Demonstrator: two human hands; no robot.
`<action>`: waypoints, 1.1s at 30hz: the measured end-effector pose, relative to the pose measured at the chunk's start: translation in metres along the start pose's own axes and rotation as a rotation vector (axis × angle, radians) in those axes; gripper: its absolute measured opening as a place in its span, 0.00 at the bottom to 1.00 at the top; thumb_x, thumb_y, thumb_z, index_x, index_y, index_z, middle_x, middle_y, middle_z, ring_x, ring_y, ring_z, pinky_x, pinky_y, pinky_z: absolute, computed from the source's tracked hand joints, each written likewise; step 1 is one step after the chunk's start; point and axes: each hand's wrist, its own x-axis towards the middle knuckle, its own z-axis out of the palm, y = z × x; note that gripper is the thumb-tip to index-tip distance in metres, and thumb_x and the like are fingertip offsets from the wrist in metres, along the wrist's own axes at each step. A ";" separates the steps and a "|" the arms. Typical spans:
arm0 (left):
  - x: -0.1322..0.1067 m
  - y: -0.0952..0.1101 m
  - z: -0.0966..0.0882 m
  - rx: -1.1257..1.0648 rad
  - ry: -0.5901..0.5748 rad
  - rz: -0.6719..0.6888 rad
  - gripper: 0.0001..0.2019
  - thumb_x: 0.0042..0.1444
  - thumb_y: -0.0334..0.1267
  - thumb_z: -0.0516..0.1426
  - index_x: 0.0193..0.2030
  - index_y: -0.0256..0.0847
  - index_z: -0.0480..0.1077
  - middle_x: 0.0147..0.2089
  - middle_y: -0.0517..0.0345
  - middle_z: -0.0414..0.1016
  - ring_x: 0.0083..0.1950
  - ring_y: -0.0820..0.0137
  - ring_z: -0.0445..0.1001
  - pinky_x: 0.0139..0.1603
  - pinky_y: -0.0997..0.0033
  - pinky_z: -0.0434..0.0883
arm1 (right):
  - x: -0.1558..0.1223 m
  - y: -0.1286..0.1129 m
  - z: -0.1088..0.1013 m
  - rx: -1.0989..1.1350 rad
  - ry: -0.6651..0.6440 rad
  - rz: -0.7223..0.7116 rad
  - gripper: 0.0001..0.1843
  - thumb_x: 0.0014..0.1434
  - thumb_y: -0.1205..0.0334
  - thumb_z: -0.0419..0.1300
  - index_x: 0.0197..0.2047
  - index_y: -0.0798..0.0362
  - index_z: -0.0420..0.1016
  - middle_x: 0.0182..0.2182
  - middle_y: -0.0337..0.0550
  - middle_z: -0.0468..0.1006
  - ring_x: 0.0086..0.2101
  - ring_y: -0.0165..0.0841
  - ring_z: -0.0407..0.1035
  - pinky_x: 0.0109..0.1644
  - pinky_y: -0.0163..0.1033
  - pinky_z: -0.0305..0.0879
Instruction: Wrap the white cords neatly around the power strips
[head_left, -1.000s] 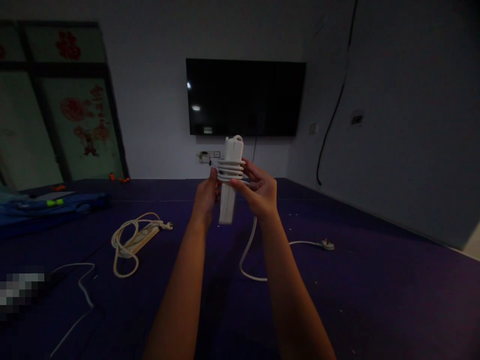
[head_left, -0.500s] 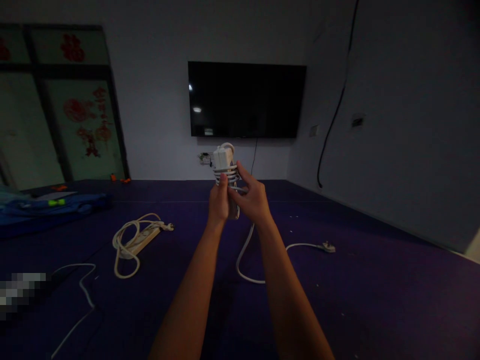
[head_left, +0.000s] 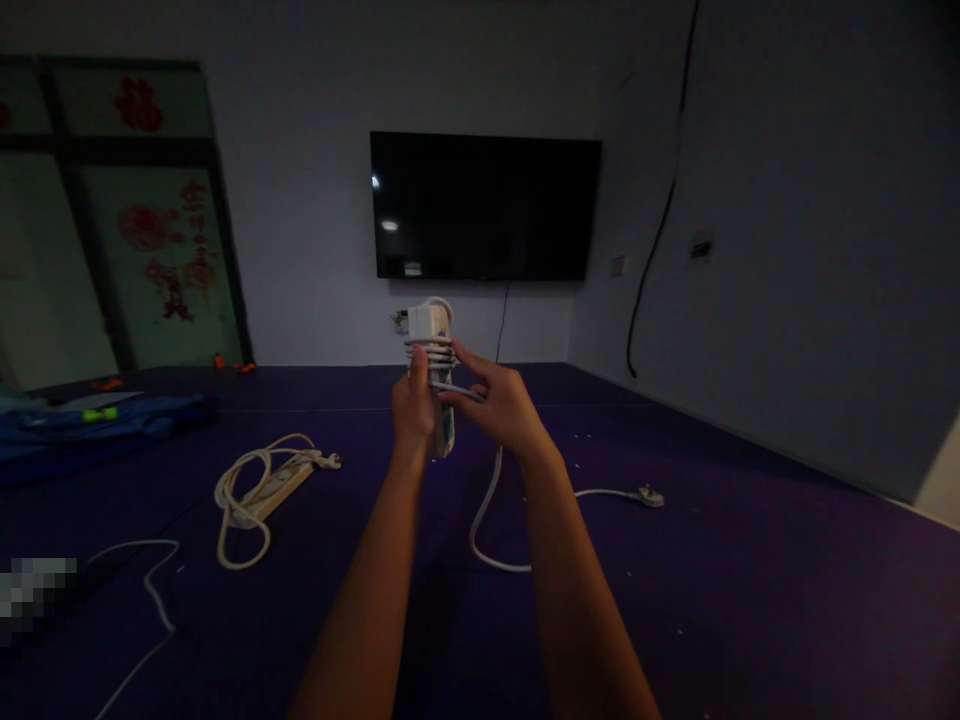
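Note:
A white power strip (head_left: 444,425) stands nearly upright in my left hand (head_left: 414,410), which is closed around it with the thumb pressing on the wound cord. Several turns of its white cord (head_left: 491,500) wrap the upper part of the strip. My right hand (head_left: 499,402) is closed on the cord beside the strip, pinching it between thumb and fingers. From there the cord hangs to the purple floor and runs behind my right forearm to a plug (head_left: 648,496) lying on the right.
Another power strip (head_left: 281,488) with a loosely looped cord lies on the floor at left. A thin white cable (head_left: 154,590) and blue cloth (head_left: 142,420) are further left. A television (head_left: 486,208) hangs on the far wall; a black cable (head_left: 660,230) dangles at right.
Both hands and the power strip have shifted slightly left and down in view. The strip has turned, showing more of its socket side. The right hand still grips the cord.

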 end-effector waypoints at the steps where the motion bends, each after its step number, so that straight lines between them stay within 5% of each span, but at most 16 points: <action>1: -0.001 0.003 -0.001 0.049 0.030 0.022 0.29 0.48 0.65 0.49 0.30 0.37 0.74 0.22 0.57 0.71 0.25 0.71 0.68 0.23 0.73 0.62 | 0.000 0.002 -0.002 0.017 0.020 0.007 0.38 0.44 0.61 0.67 0.59 0.53 0.64 0.51 0.53 0.73 0.43 0.40 0.72 0.38 0.40 0.72; 6: -0.006 0.012 0.001 0.069 -0.013 0.022 0.28 0.49 0.63 0.51 0.28 0.38 0.74 0.21 0.56 0.72 0.24 0.72 0.68 0.22 0.74 0.61 | 0.002 0.013 -0.004 0.275 0.072 0.087 0.40 0.40 0.58 0.70 0.57 0.54 0.66 0.48 0.51 0.75 0.49 0.44 0.69 0.48 0.47 0.69; 13: -0.004 0.006 0.006 -0.201 -0.137 -0.151 0.29 0.49 0.62 0.51 0.41 0.37 0.74 0.28 0.53 0.76 0.31 0.67 0.75 0.29 0.71 0.68 | 0.004 0.016 -0.001 0.526 0.065 0.151 0.41 0.35 0.59 0.71 0.55 0.56 0.69 0.47 0.50 0.76 0.48 0.43 0.69 0.50 0.48 0.69; 21: -0.011 0.013 0.013 -0.369 -0.328 -0.350 0.33 0.51 0.65 0.46 0.46 0.37 0.72 0.29 0.50 0.77 0.35 0.62 0.77 0.33 0.65 0.72 | 0.003 0.007 0.002 0.520 0.139 0.192 0.53 0.39 0.60 0.70 0.66 0.52 0.50 0.48 0.51 0.75 0.41 0.40 0.73 0.46 0.49 0.72; 28: -0.005 0.013 0.006 -0.363 -0.333 -0.348 0.35 0.50 0.68 0.43 0.43 0.38 0.73 0.30 0.49 0.77 0.36 0.60 0.77 0.33 0.64 0.73 | 0.005 0.003 0.014 0.494 0.200 0.189 0.50 0.39 0.56 0.70 0.63 0.56 0.55 0.47 0.53 0.76 0.43 0.41 0.73 0.46 0.48 0.72; 33: -0.005 0.013 0.005 -0.334 -0.305 -0.213 0.36 0.49 0.68 0.45 0.45 0.37 0.71 0.32 0.49 0.77 0.38 0.62 0.77 0.35 0.66 0.72 | 0.005 0.002 0.016 0.493 0.208 0.168 0.49 0.38 0.57 0.70 0.62 0.57 0.58 0.49 0.55 0.74 0.45 0.42 0.72 0.46 0.47 0.72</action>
